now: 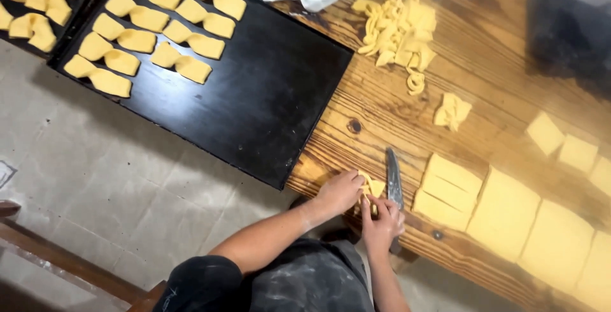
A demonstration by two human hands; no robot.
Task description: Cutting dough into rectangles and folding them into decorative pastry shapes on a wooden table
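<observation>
A small yellow dough piece (371, 191) was pinched between the left hand (340, 191) and right hand (382, 219) at the near edge of the wooden desk (484, 51). A knife (394, 181) lay just beside it, dough slabs (503, 213) to its right, a black baking tray (267, 89) of folded pastries (146, 28) to its left.

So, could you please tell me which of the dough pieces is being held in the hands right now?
The small yellow dough piece at the table's near edge, pinched between both hands, just left of the knife. All other pieces lie untouched on the table or trays.
</observation>
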